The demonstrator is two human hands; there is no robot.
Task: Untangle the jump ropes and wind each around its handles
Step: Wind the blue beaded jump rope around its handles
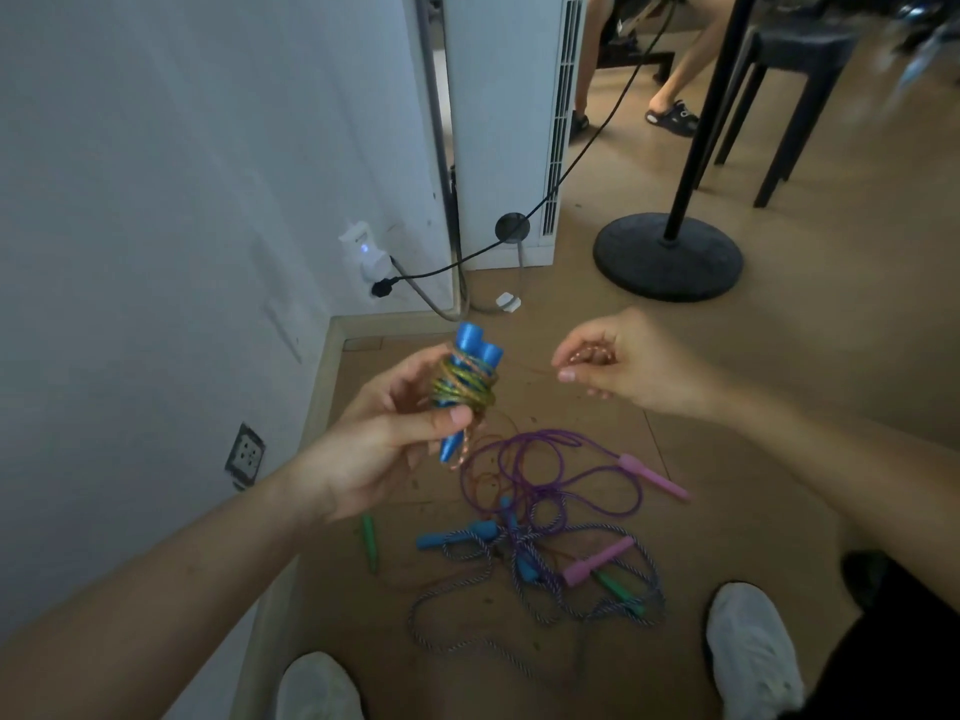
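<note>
My left hand (384,433) grips a pair of blue handles (470,387) held side by side, with a glittery multicolour rope (462,389) wound several times around them. My right hand (618,363) pinches the loose end of that rope, a thin strand running back to the bundle. On the floor below lies a tangle: a purple rope (545,480) with pink handles (657,478), a grey-blue braided rope (519,579) with light blue handles (457,535), and green handles (370,543).
A white wall with sockets (244,454) is at left, a white appliance (504,122) and cables behind. A black stand base (667,257), a dark stool and another person's legs are at the right rear. My white shoes (753,652) flank the tangle.
</note>
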